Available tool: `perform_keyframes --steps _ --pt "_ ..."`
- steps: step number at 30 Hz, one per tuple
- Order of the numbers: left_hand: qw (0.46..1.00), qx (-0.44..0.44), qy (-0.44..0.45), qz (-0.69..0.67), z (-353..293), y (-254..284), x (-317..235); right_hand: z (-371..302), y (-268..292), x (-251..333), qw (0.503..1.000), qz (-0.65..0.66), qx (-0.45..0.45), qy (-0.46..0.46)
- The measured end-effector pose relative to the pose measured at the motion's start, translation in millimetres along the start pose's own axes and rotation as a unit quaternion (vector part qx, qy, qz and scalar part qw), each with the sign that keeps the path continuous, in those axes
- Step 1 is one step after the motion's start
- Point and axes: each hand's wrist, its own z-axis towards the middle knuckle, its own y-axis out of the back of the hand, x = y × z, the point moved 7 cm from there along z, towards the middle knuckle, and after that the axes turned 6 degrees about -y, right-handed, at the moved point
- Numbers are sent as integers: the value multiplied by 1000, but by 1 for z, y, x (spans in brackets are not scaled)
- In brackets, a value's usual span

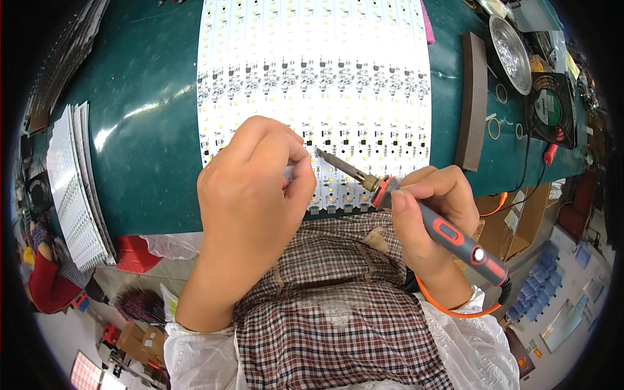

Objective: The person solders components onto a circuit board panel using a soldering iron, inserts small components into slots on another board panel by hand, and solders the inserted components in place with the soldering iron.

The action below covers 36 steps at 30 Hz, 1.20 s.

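Nearest the camera, at the bottom of the frame, a plaid checked garment (331, 312) covers the person's lap, with white sleeves at both wrists.

Just above it, the right hand (432, 214) is wrapped around the grey and red handle of a soldering iron (416, 211), thumb and fingers pressed close like a pen grip, probably so the tip can be steered finely. The iron slants up and to the left, and its metal tip lies just right of the left hand's fingertips. An orange cord (455, 305) loops from the handle's rear end around the right wrist.

The left hand (253, 188), centre frame, is curled with fingertips pinched together over the near edge of the LED panel (312, 78); whatever thin thing it pinches is hidden behind the fingers, so I cannot tell what it is. It seems held there to meet the iron's tip at one spot on the board.

The panel, a white sheet of many narrow strips with small yellow and black parts, runs from the hands to the top centre of the frame on a dark green surface (149, 130). It lies directly under both hands' working point.

Farther off, a stack of similar strips (75, 188) rests at the left, a dark brown bar (472, 97) stands right of the panel, and a round metal dish (510, 52) and a small black fan (549, 107) sit at the upper right.
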Motion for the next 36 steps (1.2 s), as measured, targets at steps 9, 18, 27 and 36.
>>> perform_keyframes --steps 9,18,27,36 --pt "1000 1 -26 2 1 0 -1 -5 -1 1 1000 -14 -1 -10" --pt "999 19 -45 15 3 1 -3 -7 0 1 1000 -19 3 -22" --pt "998 -5 42 -47 0 20 6 -6 2 1 1000 -10 -5 -5" --pt "1000 -5 6 -10 -6 16 11 -3 -8 6 1000 8 -3 7"
